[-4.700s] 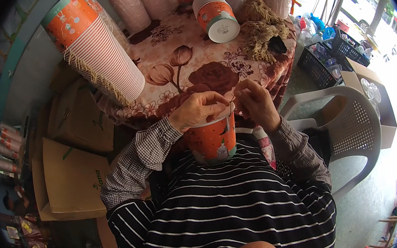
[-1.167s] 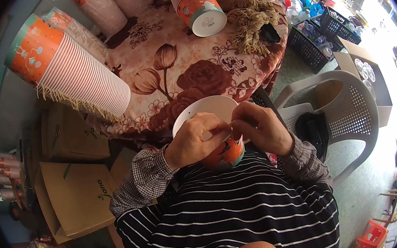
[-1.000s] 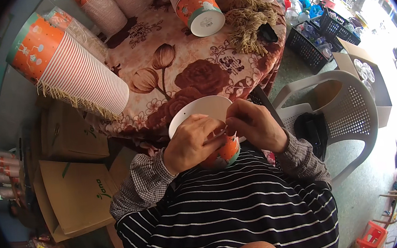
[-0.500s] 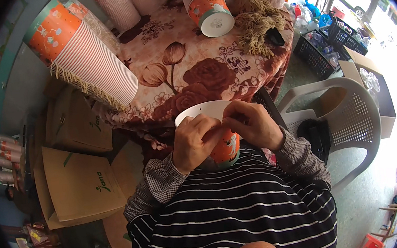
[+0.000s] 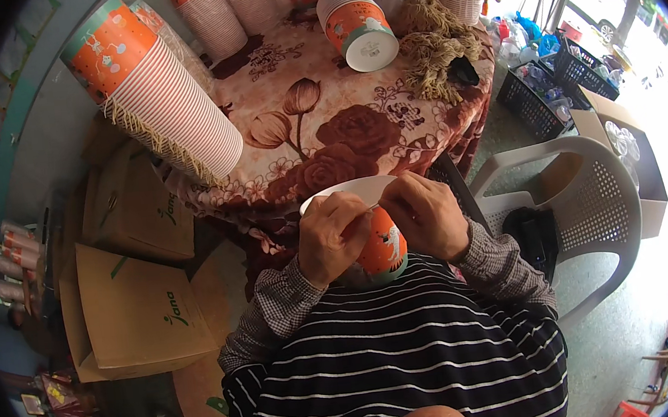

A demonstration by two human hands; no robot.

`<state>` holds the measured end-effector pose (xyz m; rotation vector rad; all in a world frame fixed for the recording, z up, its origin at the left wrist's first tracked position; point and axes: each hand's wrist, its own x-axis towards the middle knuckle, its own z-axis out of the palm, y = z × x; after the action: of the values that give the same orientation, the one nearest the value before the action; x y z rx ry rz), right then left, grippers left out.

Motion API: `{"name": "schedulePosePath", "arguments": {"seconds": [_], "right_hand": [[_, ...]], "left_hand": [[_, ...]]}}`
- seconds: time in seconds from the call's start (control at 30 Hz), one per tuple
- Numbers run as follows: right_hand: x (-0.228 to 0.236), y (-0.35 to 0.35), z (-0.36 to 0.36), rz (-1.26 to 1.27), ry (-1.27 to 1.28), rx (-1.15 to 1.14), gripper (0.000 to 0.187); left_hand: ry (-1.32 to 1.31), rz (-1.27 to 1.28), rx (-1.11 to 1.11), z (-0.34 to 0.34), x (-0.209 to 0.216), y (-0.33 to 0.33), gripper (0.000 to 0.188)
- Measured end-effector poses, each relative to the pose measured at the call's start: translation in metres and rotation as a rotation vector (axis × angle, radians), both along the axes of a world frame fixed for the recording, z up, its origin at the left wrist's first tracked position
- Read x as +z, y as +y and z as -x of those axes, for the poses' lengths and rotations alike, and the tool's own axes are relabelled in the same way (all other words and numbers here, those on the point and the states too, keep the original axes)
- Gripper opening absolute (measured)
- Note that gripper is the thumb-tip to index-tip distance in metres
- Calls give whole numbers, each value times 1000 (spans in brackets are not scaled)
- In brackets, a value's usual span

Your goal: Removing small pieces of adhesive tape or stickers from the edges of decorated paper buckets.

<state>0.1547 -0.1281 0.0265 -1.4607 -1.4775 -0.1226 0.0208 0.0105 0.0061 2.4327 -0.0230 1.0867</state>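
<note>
An orange and green paper bucket (image 5: 382, 244) with a white inside stands upright, close against the striped cloth of my lap. My left hand (image 5: 334, 236) is closed in a pinch at its near rim. My right hand (image 5: 429, 214) pinches close beside it, fingertips nearly meeting the left ones. A thin pale sliver shows between the fingertips; whether it is the rim or a bit of cord, I cannot tell. My fingers cover much of the bucket's near rim.
On the flowered tablecloth (image 5: 282, 165) lie a tall stack of paper buckets (image 5: 179, 103), a short stack (image 5: 357, 29) and a bundle of tan cords (image 5: 435, 46). Cardboard boxes (image 5: 139, 316) stand at left. A plastic chair (image 5: 590, 200) and black crates (image 5: 536, 96) are at right.
My right hand has shifted slightly right, and the fingertips have drawn a little apart, showing a thin pale sliver between them. The whole view has shifted slightly.
</note>
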Motion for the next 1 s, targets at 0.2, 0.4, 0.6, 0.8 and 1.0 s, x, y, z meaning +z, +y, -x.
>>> {"name": "schedulePosePath", "arguments": {"seconds": [0.2, 0.4, 0.6, 0.8, 1.0], "right_hand": [[-3, -2, 3, 18, -78, -1, 12], [5, -3, 1, 153, 27, 36, 9], [33, -23, -19, 329, 332, 79, 23], [24, -29, -54, 320, 228, 55, 31], [18, -14, -39, 466, 340, 596, 43]], "left_hand": [[144, 200, -44, 5, 2, 4, 10], [141, 229, 40, 9, -10, 10, 14], [62, 242, 22, 20, -4, 26, 18], [-55, 877, -482, 30, 2, 76, 26], [-361, 1225, -1147, 1, -70, 124, 18]]}}
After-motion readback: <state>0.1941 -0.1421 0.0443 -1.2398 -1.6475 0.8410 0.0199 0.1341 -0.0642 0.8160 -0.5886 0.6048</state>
